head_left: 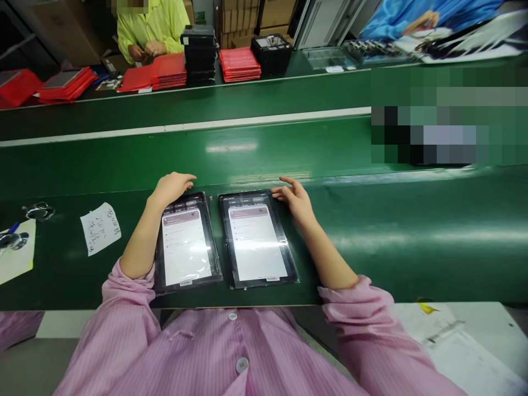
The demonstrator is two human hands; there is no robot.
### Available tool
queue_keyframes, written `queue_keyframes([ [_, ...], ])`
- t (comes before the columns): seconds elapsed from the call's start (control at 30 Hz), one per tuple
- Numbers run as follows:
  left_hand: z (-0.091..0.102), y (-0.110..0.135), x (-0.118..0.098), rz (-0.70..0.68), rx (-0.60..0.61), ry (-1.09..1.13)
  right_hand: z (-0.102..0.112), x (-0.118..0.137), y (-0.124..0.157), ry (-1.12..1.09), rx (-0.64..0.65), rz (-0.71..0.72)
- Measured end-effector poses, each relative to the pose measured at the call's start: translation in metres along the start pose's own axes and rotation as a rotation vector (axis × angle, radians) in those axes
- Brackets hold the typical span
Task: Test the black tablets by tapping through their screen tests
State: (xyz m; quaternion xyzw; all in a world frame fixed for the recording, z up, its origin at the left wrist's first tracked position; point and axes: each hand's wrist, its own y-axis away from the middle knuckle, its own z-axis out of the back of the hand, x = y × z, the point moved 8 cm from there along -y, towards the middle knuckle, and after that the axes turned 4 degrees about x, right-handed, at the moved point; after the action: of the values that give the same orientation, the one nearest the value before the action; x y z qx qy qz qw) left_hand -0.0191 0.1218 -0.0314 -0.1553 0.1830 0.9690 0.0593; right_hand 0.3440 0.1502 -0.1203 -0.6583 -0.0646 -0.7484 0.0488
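Observation:
Two tablets in clear plastic film lie side by side on the green bench, their screens lit white. My left hand (175, 186) is at the top edge of the left tablet (187, 242), fingers stretched to the right and holding nothing. Beside the upper right corner of the right tablet (258, 242) is my right hand (293, 197), its fingers apart and the fingertips close to that corner. Whether those fingertips touch the film, I cannot tell.
A handwritten paper note (101, 228) lies left of the tablets, near a yellow notepad (18, 253). Across the raised green ledge (185, 126) stand red stacks (240, 63) and a black stack (200, 55). Two people, in a yellow sleeve (173, 22) and a blue sleeve (388, 22), sit opposite.

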Motion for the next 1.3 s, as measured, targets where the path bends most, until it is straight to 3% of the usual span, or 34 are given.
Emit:
queue_keyframes([
  [0.07,-0.003,0.010,-0.014,-0.076,0.036,-0.002,0.007,-0.003,0.012,-0.002,-0.025,-0.010],
  [0.17,-0.026,0.031,-0.031,-0.241,0.271,-0.073,0.001,-0.003,0.036,0.045,0.052,0.014],
  [0.33,-0.044,0.049,-0.026,-0.249,0.386,-0.218,-0.014,0.000,0.059,0.184,0.182,0.054],
  [0.47,-0.054,0.049,-0.031,-0.273,0.368,-0.246,-0.018,0.005,0.062,0.232,0.270,0.059],
  [0.6,-0.059,0.046,-0.035,-0.255,0.310,-0.295,-0.017,0.007,0.063,0.278,0.277,0.074],
  [0.8,-0.049,0.044,-0.028,-0.270,0.332,-0.194,-0.016,0.002,0.063,0.178,0.335,0.022],
  [1.1,-0.050,0.037,-0.033,-0.287,0.246,-0.152,-0.011,-0.005,0.062,0.061,0.255,-0.055],
  [1.3,-0.050,0.033,-0.037,-0.290,0.294,-0.119,-0.004,-0.017,0.064,-0.022,0.170,-0.180],
])
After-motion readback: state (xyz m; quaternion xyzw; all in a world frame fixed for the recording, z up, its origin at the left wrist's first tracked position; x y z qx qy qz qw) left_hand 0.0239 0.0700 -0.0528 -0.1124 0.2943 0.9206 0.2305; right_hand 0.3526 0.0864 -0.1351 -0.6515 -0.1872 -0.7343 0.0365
